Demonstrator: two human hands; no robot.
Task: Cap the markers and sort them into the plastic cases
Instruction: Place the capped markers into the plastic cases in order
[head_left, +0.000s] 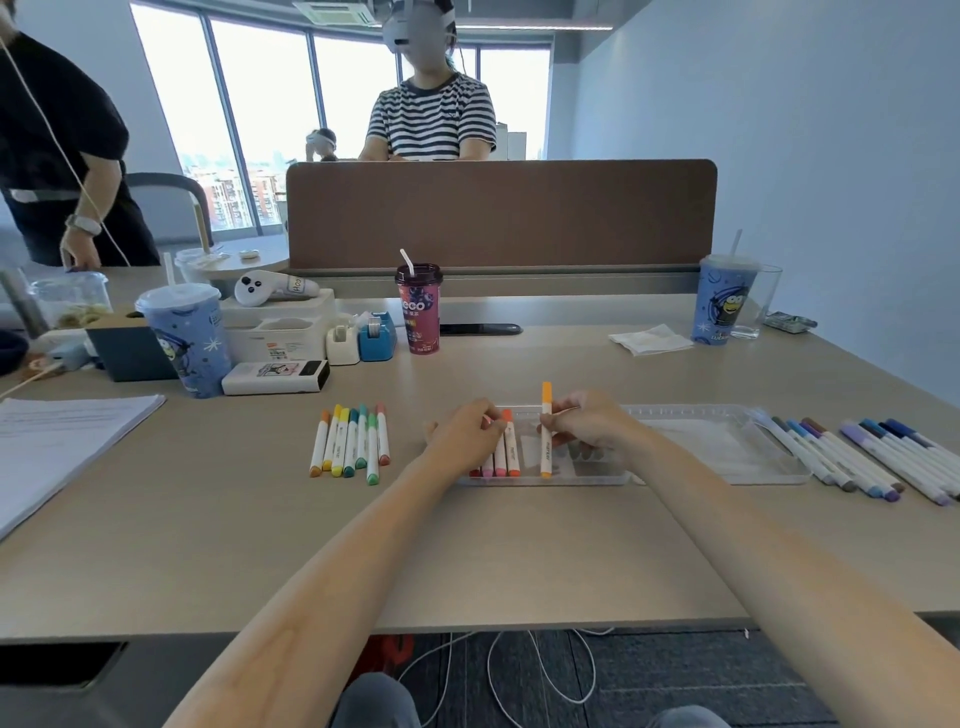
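Early going, I'd judge: a few reddish markers (498, 457) lie in the near case (597, 480) and two loose rows (350, 441) wait on the bench (519, 551), while the right hand (587, 428) pinches an orange marker (546, 431) between closed fingers over that case and the left hand (467, 436) curls its fingers on the filed ones, grip unclear.
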